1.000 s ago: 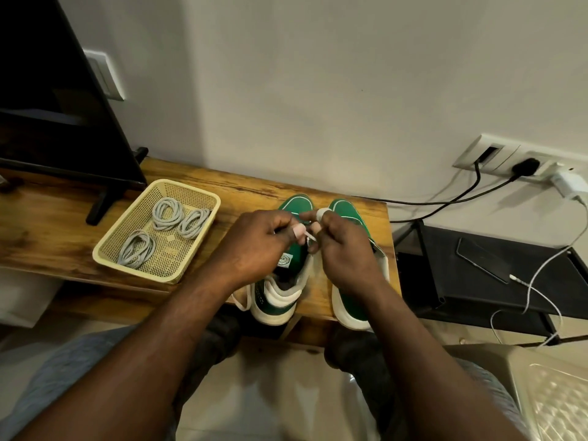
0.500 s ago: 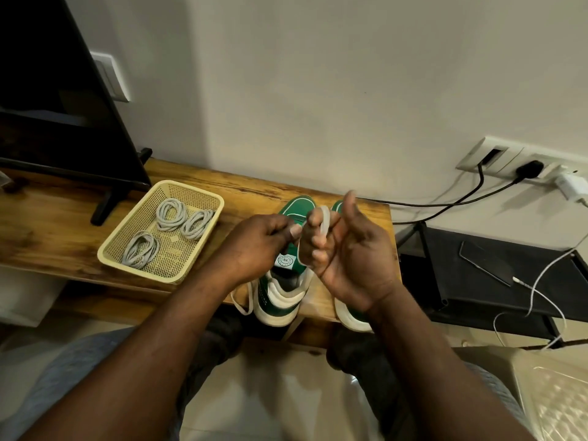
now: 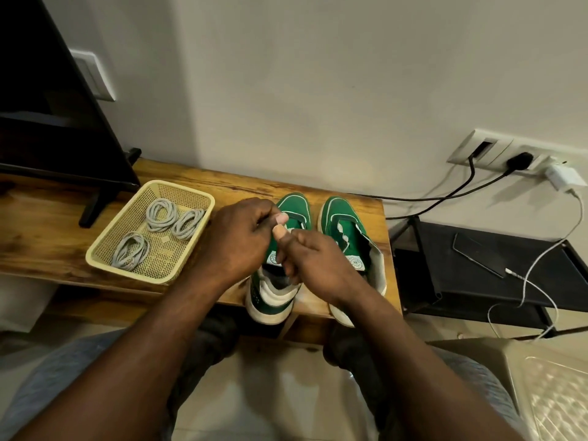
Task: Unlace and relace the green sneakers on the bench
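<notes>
Two green sneakers with white soles stand side by side on the wooden bench (image 3: 47, 237), toes to the wall. My left hand (image 3: 241, 240) and my right hand (image 3: 315, 262) are both closed into fists just above the left sneaker (image 3: 294, 206), thumbs touching between them. They pinch a white shoelace that is almost wholly hidden inside the fingers. The hands cover this sneaker's tongue and eyelets. Beside them, the right sneaker (image 3: 342, 222) is uncovered and untouched, its tongue loose.
A cream mesh basket (image 3: 105, 265) holding three coiled grey laces (image 3: 160, 213) sits left of the shoes. A TV (image 3: 47, 106) stands at the bench's left. To the right, a black rack (image 3: 509, 281) carries a phone (image 3: 477, 253) and a white cable.
My right hand, open and raised with the lace looped over a finger half a second ago, has closed and dropped beside my left hand. The sneakers have not moved.
</notes>
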Demonstrator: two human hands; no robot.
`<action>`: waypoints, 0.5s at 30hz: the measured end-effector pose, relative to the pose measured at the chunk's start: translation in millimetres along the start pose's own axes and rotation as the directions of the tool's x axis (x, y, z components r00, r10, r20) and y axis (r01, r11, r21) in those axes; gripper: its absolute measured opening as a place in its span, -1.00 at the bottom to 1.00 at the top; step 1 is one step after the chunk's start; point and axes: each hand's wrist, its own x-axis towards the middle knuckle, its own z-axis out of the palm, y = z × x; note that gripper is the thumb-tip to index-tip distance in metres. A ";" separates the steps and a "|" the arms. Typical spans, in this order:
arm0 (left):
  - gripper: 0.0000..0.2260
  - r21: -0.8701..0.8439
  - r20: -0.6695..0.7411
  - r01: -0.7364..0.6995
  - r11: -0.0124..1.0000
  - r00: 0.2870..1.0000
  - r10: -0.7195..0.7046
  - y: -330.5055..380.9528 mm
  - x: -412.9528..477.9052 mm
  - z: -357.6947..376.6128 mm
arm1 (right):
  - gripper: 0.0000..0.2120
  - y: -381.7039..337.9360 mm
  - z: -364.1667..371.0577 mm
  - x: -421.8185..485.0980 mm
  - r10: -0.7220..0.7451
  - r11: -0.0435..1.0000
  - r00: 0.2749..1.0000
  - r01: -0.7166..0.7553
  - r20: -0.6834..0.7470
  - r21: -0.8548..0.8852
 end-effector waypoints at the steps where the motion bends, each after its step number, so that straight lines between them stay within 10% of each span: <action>1: -0.81 -0.018 0.000 0.015 1.000 1.000 -0.015 0.0 -0.4 0.4 | -0.47 -4.5 2.7 -1.7 0.026 0.994 0.999 -0.031 0.042 0.104; 6: -0.72 -0.334 0.158 0.209 0.919 0.974 -0.164 1.7 1.6 0.5 | -0.40 -13.2 -10.0 -6.0 -0.077 0.675 0.961 -0.145 0.264 0.723; 10: -0.76 -0.176 0.241 0.220 0.960 0.955 -0.175 7.5 -4.7 13.3 | -0.33 -13.9 -22.5 -2.6 -0.251 0.395 0.955 -0.050 0.160 0.917; 13: -0.77 -0.064 0.378 0.176 0.982 0.915 -0.139 7.4 -9.8 24.1 | -0.29 -12.9 -26.6 1.7 -0.221 0.436 0.974 0.139 -0.044 0.889; 15: -0.79 -0.058 0.431 0.154 0.986 0.895 -0.115 7.3 -12.7 26.3 | -0.30 -7.9 -29.0 4.4 -0.151 0.681 0.971 0.239 -0.186 0.692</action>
